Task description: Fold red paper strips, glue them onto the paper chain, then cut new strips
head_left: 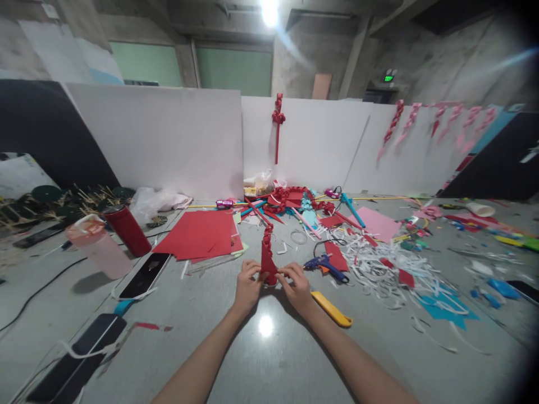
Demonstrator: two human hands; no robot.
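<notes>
A red paper piece stands at the middle of the grey table, broad at its base, with a curled red chain rising from its top. My left hand pinches its lower left side. The fingers of my right hand close on its lower right edge. Right of my right hand lies a blue glue gun, and a yellow cutter rests close to my right wrist. Red paper sheets lie beyond my left hand.
A pink bottle, a red can and a phone are at the left. White paper strips heap up at the right. Behind stands a white partition with a hanging red paper chain.
</notes>
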